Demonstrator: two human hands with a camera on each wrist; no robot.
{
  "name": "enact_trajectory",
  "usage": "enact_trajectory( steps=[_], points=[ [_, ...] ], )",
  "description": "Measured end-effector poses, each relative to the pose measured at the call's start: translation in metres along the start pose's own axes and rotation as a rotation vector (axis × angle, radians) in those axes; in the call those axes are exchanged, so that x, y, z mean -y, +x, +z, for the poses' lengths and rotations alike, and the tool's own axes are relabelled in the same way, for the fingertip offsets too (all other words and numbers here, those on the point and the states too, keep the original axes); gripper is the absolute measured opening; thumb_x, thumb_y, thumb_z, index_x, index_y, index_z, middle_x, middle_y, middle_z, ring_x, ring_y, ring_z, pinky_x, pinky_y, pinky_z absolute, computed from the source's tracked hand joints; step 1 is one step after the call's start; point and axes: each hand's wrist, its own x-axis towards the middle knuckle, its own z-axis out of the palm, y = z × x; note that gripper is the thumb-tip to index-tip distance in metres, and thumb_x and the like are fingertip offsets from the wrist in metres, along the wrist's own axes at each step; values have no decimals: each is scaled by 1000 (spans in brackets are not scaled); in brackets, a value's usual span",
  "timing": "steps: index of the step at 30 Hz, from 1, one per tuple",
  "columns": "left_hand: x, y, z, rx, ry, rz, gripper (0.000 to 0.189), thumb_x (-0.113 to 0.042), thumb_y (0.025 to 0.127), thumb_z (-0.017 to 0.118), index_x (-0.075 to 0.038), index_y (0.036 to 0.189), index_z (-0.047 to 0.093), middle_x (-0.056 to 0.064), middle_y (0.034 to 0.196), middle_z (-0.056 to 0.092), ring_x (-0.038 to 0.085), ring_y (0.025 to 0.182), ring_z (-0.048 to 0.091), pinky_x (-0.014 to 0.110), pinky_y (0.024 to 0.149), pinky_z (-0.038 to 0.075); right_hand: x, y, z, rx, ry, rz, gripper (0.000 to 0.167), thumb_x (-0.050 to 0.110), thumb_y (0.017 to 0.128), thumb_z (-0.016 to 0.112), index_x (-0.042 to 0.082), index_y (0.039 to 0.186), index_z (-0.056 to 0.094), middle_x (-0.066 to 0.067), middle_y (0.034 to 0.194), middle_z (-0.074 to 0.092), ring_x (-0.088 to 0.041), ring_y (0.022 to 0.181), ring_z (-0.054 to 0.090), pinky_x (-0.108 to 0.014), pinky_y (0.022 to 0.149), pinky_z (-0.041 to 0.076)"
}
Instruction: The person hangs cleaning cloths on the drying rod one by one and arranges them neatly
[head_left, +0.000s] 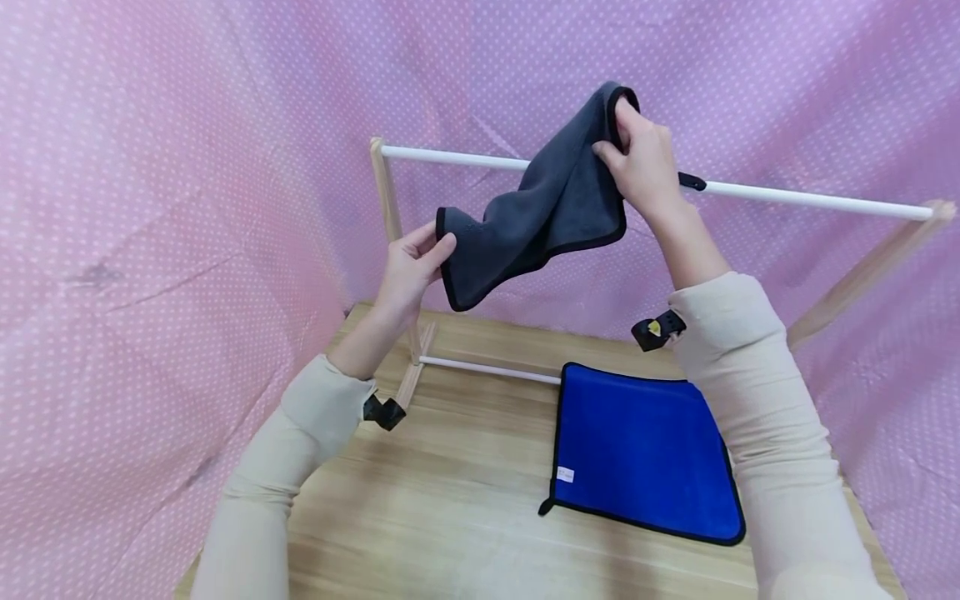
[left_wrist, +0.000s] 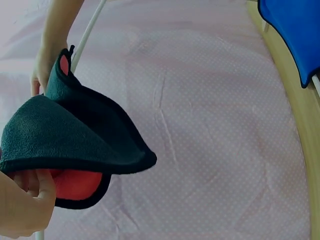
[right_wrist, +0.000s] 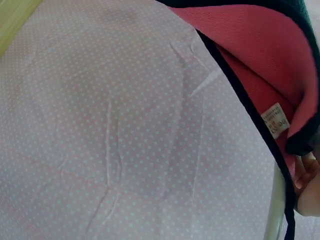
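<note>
A small towel (head_left: 517, 233), dark grey with black edging, is stretched slantwise between both hands in front of a rack's upper white bar (head_left: 450, 157). Its underside is red in the left wrist view, and the right wrist view shows a white label (right_wrist: 275, 120) on that red side. The left hand (head_left: 408, 271) pinches the lower left edge between thumb and fingers. Higher up, the right hand (head_left: 647, 162) grips the opposite end. A black loop (head_left: 692, 181) sticks out behind the right hand. Whether the towel touches the bar cannot be told.
A blue towel (head_left: 645, 454) with black edging lies on the wooden table (head_left: 420, 492), overlapping the rack's lower white bar (head_left: 491, 370). Wooden uprights (head_left: 387, 192) hold the rack at either side. Pink dotted cloth (head_left: 187, 167) hangs around the table.
</note>
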Motion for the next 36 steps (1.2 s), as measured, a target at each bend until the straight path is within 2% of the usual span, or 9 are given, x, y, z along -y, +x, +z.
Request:
enact_trajectory(
  steps=[4,8,10,12,18,25,30,33,36],
  points=[
    [-7,6,4,20,-32,-19,34,-1,89,54,5,123,53,-4,87,66,8,76,62,20,68,51,0,2,-9,-3,42,39,18,4,80,63,-3,87,48,10,56,36,-2,52,34,-18,53,27],
    [-17,16,5,-6,-76,-2,18,1,89,53,-8,97,67,-4,77,66,7,69,61,20,62,50,-1,6,-20,-7,129,95,13,2,80,63,2,85,51,16,56,42,6,52,42,-11,52,35],
    [-26,23,4,-26,-106,7,22,1,89,53,-15,84,68,-4,72,64,6,65,60,19,60,49,-1,8,-27,-13,189,126,12,1,79,62,8,82,52,15,57,44,6,51,44,-10,46,37],
    [-37,30,2,-50,-140,11,23,0,89,53,-15,77,67,-3,71,63,7,63,59,19,59,49,-2,9,-33,-20,259,155,17,-1,79,61,15,82,53,14,59,47,5,51,46,-11,46,39],
    [-65,53,-7,-86,-187,52,13,-3,90,53,-5,80,61,3,75,59,12,65,58,21,61,49,-6,9,-45,-16,524,263,31,-8,81,56,16,101,61,8,74,58,-3,68,56,-14,64,45],
    [-79,76,-15,-75,-186,71,13,-4,91,52,-4,80,58,4,72,56,13,63,54,21,61,46,-4,7,-45,10,659,321,35,-8,83,53,13,110,61,1,86,61,-8,76,58,-16,68,47],
    [-85,88,-22,-16,-219,92,17,-5,93,48,-4,78,54,3,71,52,12,63,50,21,60,41,-2,5,-41,79,841,325,42,-11,85,48,11,119,57,-6,103,58,-13,85,57,-18,70,47],
    [-87,93,-27,40,-252,105,19,-3,94,45,-3,76,53,4,72,51,13,65,47,21,60,40,-1,3,-38,172,903,312,50,-11,88,42,14,132,47,-11,121,49,-18,101,52,-17,75,48],
    [-86,97,-30,64,-270,80,22,-2,95,41,-2,74,50,5,72,50,14,65,46,22,60,40,0,1,-37,274,927,336,54,-7,92,38,18,139,37,-11,126,42,-20,109,47,-16,76,48]
  ],
)
